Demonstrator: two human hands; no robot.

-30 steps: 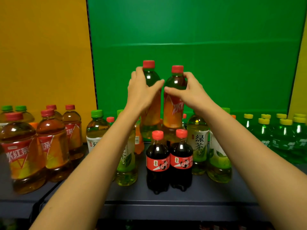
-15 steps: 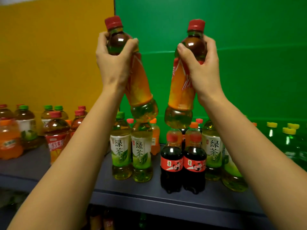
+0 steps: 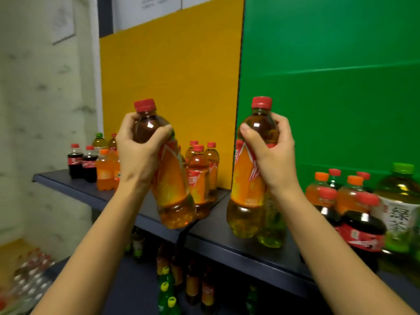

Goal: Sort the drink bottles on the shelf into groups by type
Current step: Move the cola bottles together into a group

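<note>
Head view: the tilted red-tea bottle point(image 3: 172, 189) in the left hand point(image 3: 138, 158) may clip the standing red-tea group point(image 3: 201, 176) behind it on the shelf point(image 3: 261, 258), toppling them. Both hands' fingers point(image 3: 247, 133) curl tight round bottle shoulders; the right hand point(image 3: 272, 160) holds the other red-tea bottle point(image 3: 246, 189) upright, both above the shelf edge

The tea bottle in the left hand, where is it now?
In the head view the tea bottle is left of centre, tilted in the left hand, in front of the red-capped bottles standing on the shelf.
</note>
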